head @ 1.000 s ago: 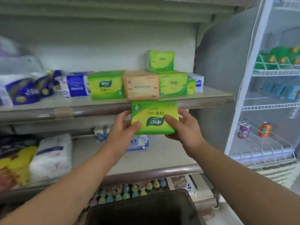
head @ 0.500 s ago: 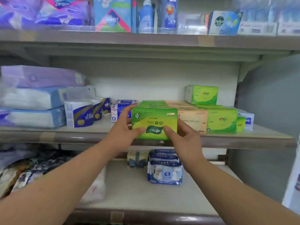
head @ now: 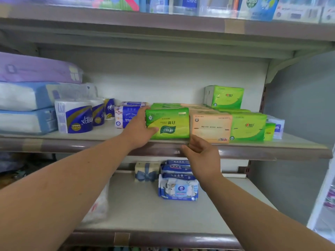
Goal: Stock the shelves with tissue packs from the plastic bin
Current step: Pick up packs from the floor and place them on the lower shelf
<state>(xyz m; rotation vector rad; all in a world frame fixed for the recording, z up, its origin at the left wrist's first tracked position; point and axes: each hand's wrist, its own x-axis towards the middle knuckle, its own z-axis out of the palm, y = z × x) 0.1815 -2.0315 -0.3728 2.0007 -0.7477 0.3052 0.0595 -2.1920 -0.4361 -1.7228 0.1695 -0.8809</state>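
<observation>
A green tissue pack (head: 167, 125) stands upside down at the front of the middle shelf (head: 108, 143), in front of another green pack and beside an orange pack (head: 211, 128). My left hand (head: 138, 130) grips its left end, thumb across the front face. My right hand (head: 201, 154) hovers just below the shelf's front edge with its fingers relaxed and holds nothing. More green packs (head: 248, 126) stand to the right, with one (head: 225, 96) stacked on top. The plastic bin is out of view.
Toilet rolls (head: 75, 115) and large blue and purple tissue bundles (head: 27, 105) fill the shelf's left side. Blue wipe packs (head: 178, 187) and a bow-printed pack (head: 146, 172) lie on the lower shelf. Bottles and boxes line the top shelf. A grey wall stands to the right.
The green pack has gone from mid-air onto the middle shelf. My right hand has let go of it and dropped below the shelf edge. The view has moved closer to the shelf.
</observation>
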